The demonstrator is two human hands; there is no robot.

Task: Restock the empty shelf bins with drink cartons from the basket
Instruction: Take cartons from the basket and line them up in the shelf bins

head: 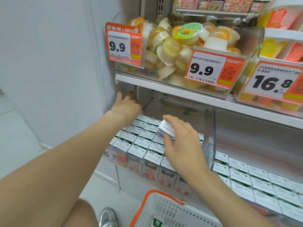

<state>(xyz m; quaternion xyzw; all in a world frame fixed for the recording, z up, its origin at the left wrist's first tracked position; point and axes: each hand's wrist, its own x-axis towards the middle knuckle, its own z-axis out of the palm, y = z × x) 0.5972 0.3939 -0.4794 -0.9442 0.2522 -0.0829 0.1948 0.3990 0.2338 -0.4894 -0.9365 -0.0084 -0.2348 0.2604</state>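
Mid frame, the right hand [182, 145] pinches one small white drink carton [166, 128] w/ thumb & fingers [178, 122] curled round it. That carton is tilted & sits just over the packed rows, not set down yet. Below it is the clear plastic bin [208, 125] on the lower shelf, mid-left of the frame. It's nearly full of small cartons w/ white tops & green-red sides [141, 141], all upright, in neat rows, touching each other. The left hand [126, 107] is up & left of that, at the back-left corner of the bin. Its fingers [120, 96] are straight & spread, holding nothing. The tips are by the grey shelf post [142, 95]; can't tell if they touch it. At the bottom middle is the white plastic basket w/ orange rim [164, 210], just below the bin's front. One green & white carton [158, 222] lies in the basket, partly cut off by the frame edge. Lower right, a 2nd batch of white-topped cartons [255, 179] is packed tight too. Upper half: a white shelf board [164, 86] carries a big clear tub [252, 41] of yellow & white jelly cups [168, 46]. Orange price tags [123, 45] hang on the fronts; two say 9.9, a 3rd tag [270, 82] at far right says 16.8. A silver shoe [108, 217] shows at the bottom, left of the basket. A white wall [49, 63] fills the left side.
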